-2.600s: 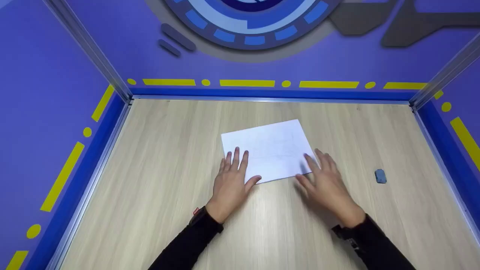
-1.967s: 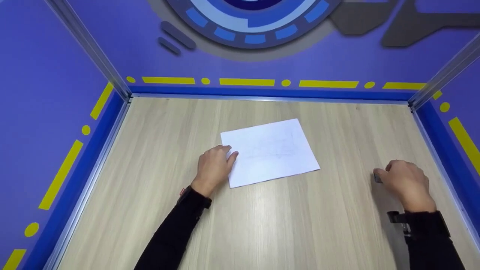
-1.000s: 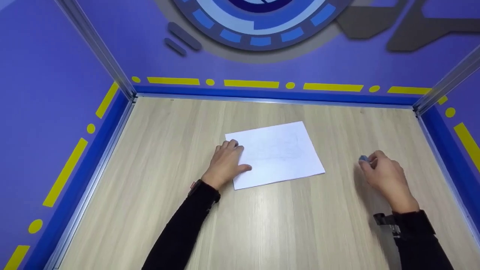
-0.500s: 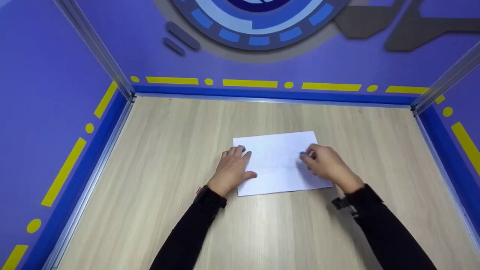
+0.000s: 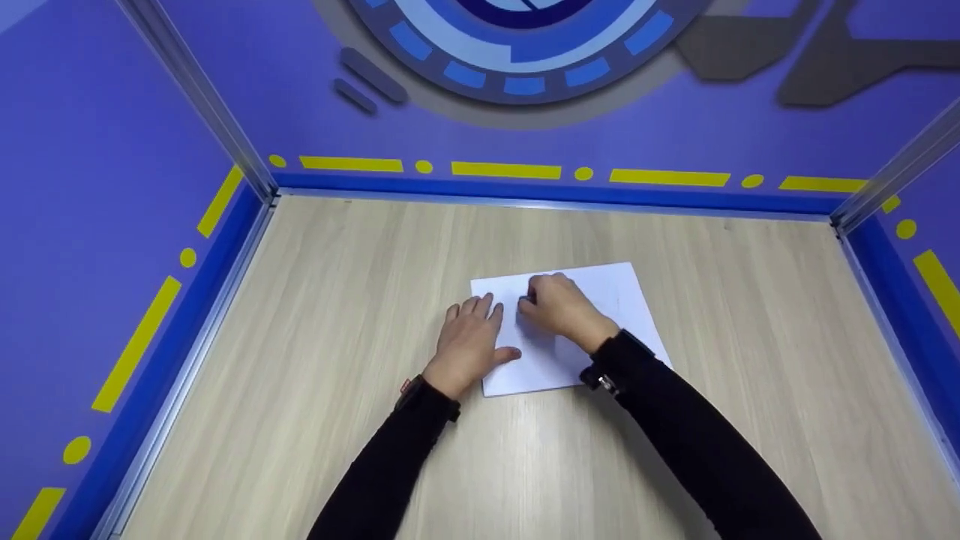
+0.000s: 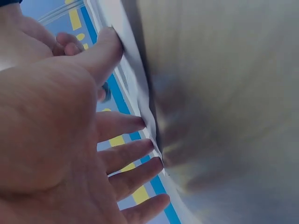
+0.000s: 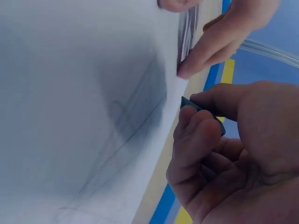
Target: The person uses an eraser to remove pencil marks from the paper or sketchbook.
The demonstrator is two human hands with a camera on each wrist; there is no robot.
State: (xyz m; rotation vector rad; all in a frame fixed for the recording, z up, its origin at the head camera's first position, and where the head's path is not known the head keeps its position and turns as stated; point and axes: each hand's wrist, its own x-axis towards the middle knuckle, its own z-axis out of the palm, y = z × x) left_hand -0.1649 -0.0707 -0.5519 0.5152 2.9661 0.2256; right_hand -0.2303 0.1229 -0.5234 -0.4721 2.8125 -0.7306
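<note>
A white sheet of paper [image 5: 540, 375] lies at a slight angle on the table, with faint pencil lines [image 7: 133, 132] showing in the right wrist view. My left hand [image 5: 466, 345] rests on the sheet's left side, fingers spread and thumb out. Above the sheet's left half, my right hand [image 5: 562, 307] pinches a small blue-grey eraser [image 7: 189, 102] between thumb and fingers. The right wrist view shows the eraser close to the paper; whether it touches is unclear. My right hand and sleeve cover the sheet's middle and part of its right side.
The light wooden tabletop [image 5: 360, 300] is enclosed by a blue back wall [image 5: 465, 120] and side walls with yellow markings. Metal rails [image 5: 525, 202] run along the table's edges. My black sleeve [image 5: 697, 427] crosses the table at front right.
My right hand has left the sheet, picked up the eraser from the table's right side and carried it left over the paper. The sheet has shifted a little right and nearer, turning slightly.
</note>
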